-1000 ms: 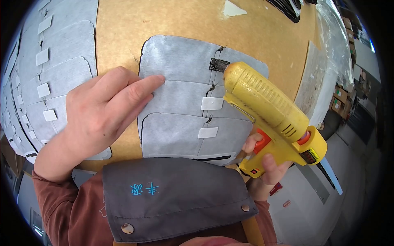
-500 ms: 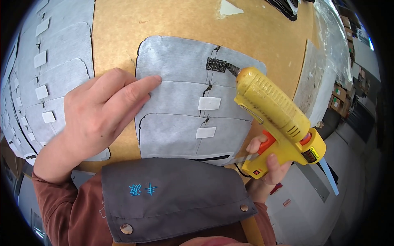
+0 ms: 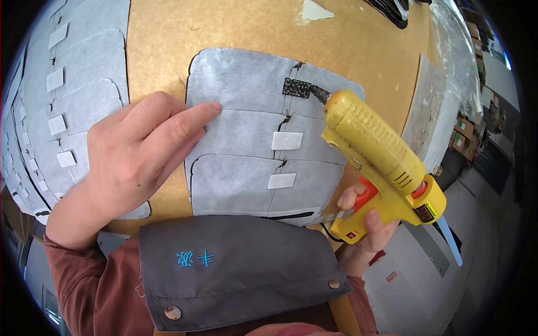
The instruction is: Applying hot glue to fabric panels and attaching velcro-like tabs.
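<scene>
My right hand [image 3: 375, 227] grips a yellow glue gun [image 3: 375, 143], one finger on its orange trigger. The dark nozzle tip touches or hovers at the right end of a black speckled rectangle [image 3: 296, 88]. That rectangle lies on a grey fabric panel [image 3: 241, 131] with layered, dark-edged sections. Below it on the panel sit two white tabs, an upper tab [image 3: 287, 140] and a lower tab [image 3: 281, 181], in line with dark threads. At the panel's left edge, my left hand [image 3: 148, 143] has its fingers closed together on the fabric, index finger reaching over it; the grip's underside is hidden.
Similar grey panels with white tabs [image 3: 55, 80] cover the left of the brown tabletop [image 3: 168, 33]. A white scrap [image 3: 316, 11] and dark pieces [image 3: 390, 11] lie at the far side. Clear plastic sheeting [image 3: 454, 67] hangs at the right. Cardboard boxes [image 3: 464, 134] stand beyond.
The panel and glue gun have shifted very slightly to the right in the picture. Both hands keep their hold.
</scene>
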`<action>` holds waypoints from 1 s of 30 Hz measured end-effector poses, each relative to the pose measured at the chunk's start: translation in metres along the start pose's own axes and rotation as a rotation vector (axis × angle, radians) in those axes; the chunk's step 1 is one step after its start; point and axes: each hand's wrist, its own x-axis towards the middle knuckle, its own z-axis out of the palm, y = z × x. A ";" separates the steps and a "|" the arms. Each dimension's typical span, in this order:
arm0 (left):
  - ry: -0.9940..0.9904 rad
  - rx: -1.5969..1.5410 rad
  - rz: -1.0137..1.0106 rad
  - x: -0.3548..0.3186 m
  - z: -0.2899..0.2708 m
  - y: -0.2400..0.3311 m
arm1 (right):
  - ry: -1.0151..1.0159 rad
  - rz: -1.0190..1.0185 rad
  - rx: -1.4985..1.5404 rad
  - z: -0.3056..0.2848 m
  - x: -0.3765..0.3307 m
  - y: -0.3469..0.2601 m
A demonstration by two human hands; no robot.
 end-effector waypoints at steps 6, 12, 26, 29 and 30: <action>0.009 -0.003 -0.007 0.000 0.004 0.000 | -0.013 0.019 0.016 -0.003 -0.005 0.000; 0.007 -0.009 -0.004 0.003 0.003 0.002 | -0.043 0.041 0.031 -0.009 -0.006 0.002; 0.008 0.003 -0.005 0.002 0.003 0.002 | -0.025 0.018 0.040 -0.007 -0.006 0.005; 0.014 0.003 -0.006 0.002 0.004 0.001 | -0.047 0.028 0.034 -0.009 -0.006 0.006; 0.016 0.001 -0.002 0.002 0.004 0.001 | -0.048 0.026 0.034 -0.009 -0.008 0.006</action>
